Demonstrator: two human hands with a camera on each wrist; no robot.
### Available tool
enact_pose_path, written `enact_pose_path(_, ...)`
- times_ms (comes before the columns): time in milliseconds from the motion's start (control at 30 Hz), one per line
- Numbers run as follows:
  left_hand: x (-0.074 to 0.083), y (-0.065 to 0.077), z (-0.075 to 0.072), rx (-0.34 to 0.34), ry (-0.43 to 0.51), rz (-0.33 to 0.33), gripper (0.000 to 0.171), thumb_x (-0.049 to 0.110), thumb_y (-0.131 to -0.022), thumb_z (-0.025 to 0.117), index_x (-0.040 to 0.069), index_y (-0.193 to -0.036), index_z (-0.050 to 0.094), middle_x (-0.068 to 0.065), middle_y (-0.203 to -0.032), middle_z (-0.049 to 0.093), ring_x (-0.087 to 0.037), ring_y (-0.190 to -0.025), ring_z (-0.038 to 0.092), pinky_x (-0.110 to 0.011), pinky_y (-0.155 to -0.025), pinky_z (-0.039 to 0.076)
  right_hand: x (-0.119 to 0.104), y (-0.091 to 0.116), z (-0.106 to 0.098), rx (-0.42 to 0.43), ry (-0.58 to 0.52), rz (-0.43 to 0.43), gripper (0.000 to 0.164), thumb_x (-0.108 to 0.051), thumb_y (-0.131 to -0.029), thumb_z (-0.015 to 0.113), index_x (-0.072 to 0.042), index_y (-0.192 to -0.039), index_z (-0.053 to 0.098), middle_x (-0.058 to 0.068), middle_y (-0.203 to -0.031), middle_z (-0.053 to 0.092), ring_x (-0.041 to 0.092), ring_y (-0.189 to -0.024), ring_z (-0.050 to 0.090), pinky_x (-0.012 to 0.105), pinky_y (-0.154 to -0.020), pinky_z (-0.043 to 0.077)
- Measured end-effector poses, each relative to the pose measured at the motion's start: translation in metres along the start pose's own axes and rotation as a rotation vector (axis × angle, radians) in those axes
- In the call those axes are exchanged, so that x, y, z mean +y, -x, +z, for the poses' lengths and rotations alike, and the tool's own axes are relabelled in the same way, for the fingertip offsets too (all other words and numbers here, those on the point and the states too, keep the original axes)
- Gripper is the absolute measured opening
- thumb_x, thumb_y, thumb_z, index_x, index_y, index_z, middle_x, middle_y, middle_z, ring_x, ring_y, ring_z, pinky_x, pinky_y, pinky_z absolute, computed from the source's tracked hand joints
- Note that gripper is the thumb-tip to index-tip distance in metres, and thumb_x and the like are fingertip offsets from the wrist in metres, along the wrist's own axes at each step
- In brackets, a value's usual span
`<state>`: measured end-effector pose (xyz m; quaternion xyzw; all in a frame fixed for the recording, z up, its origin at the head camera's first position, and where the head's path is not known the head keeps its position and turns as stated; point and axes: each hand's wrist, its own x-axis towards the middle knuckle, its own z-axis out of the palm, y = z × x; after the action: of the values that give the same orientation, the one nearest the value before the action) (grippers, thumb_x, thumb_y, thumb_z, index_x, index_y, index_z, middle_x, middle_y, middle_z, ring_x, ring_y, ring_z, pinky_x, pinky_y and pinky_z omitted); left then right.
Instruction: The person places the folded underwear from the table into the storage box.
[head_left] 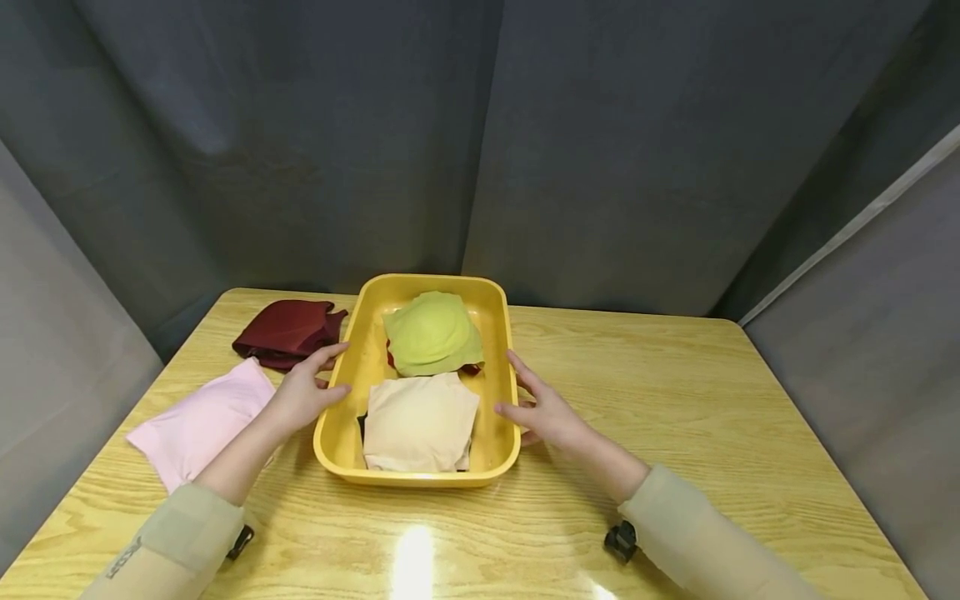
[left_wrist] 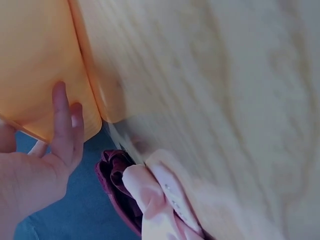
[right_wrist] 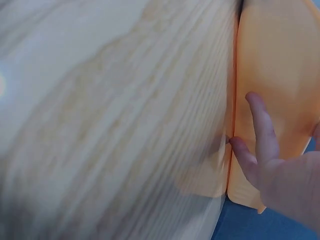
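A yellow plastic bin (head_left: pixel 420 478) stands on the table between the two hands. My left hand (head_left: pixel 303 396) holds its left side, thumb over the rim and fingers along the outer wall. On the opposite side my right hand (head_left: pixel 551 415) grips the rim likewise, its fingers spread against the outside wall. Inside lie a folded yellow-green cloth piece (head_left: pixel 433 333) at the back, with dark red fabric under it, and a folded cream cloth piece (head_left: pixel 420 423) in front, with dark edges showing beneath. Whether the bin's base is raised cannot be told.
Left of the bin, a folded dark red garment (head_left: pixel 288 329) lies at the back of the wooden table (head_left: pixel 675 400). A pink folded garment (head_left: pixel 206 417) sits nearer, partly behind the left forearm. A dark grey curtain (head_left: pixel 600 150) hangs along the back edge.
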<state>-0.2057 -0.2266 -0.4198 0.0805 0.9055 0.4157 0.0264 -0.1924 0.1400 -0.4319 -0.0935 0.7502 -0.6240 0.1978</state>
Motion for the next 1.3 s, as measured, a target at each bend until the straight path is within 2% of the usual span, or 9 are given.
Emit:
enact_pose_path(233,0.004,0.001,-0.005,-0.050,0.028,-0.020,0.066,0.019,-0.090,0.062,0.011,-0.148,0.030,-0.027,-0.133,0.043,-0.041,-0.105,0.056,-0.040,-0.079,0.053,0.001,-0.002,0.003,0.041,0.026,0.025,0.086,-0.013,-0.089,0.062,-0.038,-0.151,0.008,0.013,-0.152,0.023,0.034,-0.111,0.058,0.046,-0.062,0.056)
enact_pose_path(400,0.003,0.001,-0.007,-0.064,0.047,-0.021,0.065,0.022,-0.091,0.062,0.012,-0.148,0.031,-0.026,-0.136,0.042,-0.039,-0.107,0.056,-0.038,-0.079,0.053,0.000,-0.002,0.006,0.073,0.030,0.040,0.085,-0.010,-0.089,0.062,-0.039,-0.150,0.011,0.014,-0.150,0.026,0.032,-0.107,0.061,0.046,-0.060,0.056)
enact_pose_path(633,0.000,0.004,-0.016,-0.080,0.120,-0.015,0.066,0.028,-0.090,0.064,0.012,-0.147,0.033,-0.025,-0.139,0.043,-0.030,-0.101,0.059,-0.037,-0.064,0.053,-0.002,-0.002,0.008,0.057,-0.007,0.031,0.085,-0.007,-0.090,0.061,-0.037,-0.151,0.011,0.016,-0.152,0.022,0.041,-0.113,0.055,0.049,-0.061,0.055)
enact_pose_path(833,0.002,0.011,-0.028,-0.066,0.137,-0.014,0.067,0.027,-0.090,0.065,0.014,-0.147,0.033,-0.021,-0.138,0.045,-0.030,-0.103,0.058,-0.034,-0.061,0.055,-0.002,-0.003,0.009,0.043,-0.024,0.030,0.087,-0.007,-0.090,0.061,-0.036,-0.151,0.008,0.017,-0.152,0.020,0.045,-0.116,0.052,0.052,-0.062,0.055)
enact_pose_path(900,0.003,0.015,-0.033,-0.063,0.130,-0.023,0.067,0.027,-0.090,0.065,0.015,-0.147,0.032,-0.021,-0.140,0.043,-0.034,-0.102,0.059,-0.032,-0.056,0.053,-0.002,-0.003,0.008,0.043,-0.024,0.032,0.087,-0.006,-0.090,0.061,-0.036,-0.151,0.008,0.017,-0.152,0.020,0.045,-0.115,0.052,0.052,-0.062,0.055)
enact_pose_path(1033,0.003,0.023,-0.046,-0.033,0.060,0.001,0.068,0.029,-0.090,0.065,0.013,-0.147,0.031,-0.021,-0.139,0.043,-0.037,-0.105,0.059,-0.030,-0.059,0.054,-0.002,-0.002,0.009,0.046,-0.015,0.032,0.085,-0.006,-0.090,0.061,-0.036,-0.151,0.010,0.017,-0.152,0.021,0.042,-0.113,0.054,0.050,-0.061,0.055)
enact_pose_path(1133,0.000,0.030,-0.056,0.010,-0.026,0.050,0.070,0.032,-0.089,0.065,0.010,-0.147,0.032,-0.022,-0.136,0.047,-0.036,-0.110,0.056,-0.030,-0.074,0.054,-0.001,-0.002,0.009,0.049,-0.005,0.032,0.085,-0.006,-0.089,0.061,-0.036,-0.151,0.012,0.017,-0.151,0.022,0.041,-0.111,0.056,0.050,-0.060,0.055)
enact_pose_path(1300,-0.008,0.040,-0.071,0.062,-0.108,0.083,0.071,0.033,-0.088,0.065,0.011,-0.147,0.032,-0.020,-0.134,0.049,-0.037,-0.112,0.055,-0.034,-0.082,0.051,-0.001,-0.001,0.009,0.053,-0.008,0.039,0.086,-0.007,-0.089,0.062,-0.037,-0.151,0.011,0.017,-0.152,0.022,0.041,-0.111,0.056,0.049,-0.060,0.055)
